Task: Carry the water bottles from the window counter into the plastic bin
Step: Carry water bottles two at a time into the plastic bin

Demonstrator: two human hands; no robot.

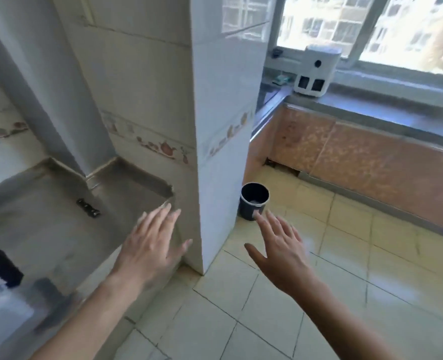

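Right now both hands are held out in front of the person, palms down, fingers spread, and neither has hold of anything. The left hand [151, 246] hangs over the near corner of a grey metal counter [46, 203], just beside a white tiled pillar [223, 157] that rises between the two hands. The right hand [280, 249] hangs over the yellowish tiled floor [319, 294], its fingertips [258, 216] overlapping in the view the lower edge of a dark round container [254, 200] that stands on the floor at the foot of the pillar; whether it is a bin or a pot is hard to tell, and something pale lies at its bottom.

Beyond the right hand, up and well apart from it, runs the window counter [384, 113], a grey ledge above orange-brown cabinet fronts [358, 157]. A white boxy appliance [316, 70] with two dark openings stands at its left end under the window [371, 24]. No water bottles can be made out on the stretch of ledge in view.

Left of the left hand, a small dark object [88, 207] lies on the metal counter, and blurred dark shapes [6, 268] sit at the near left edge, too smeared to identify.
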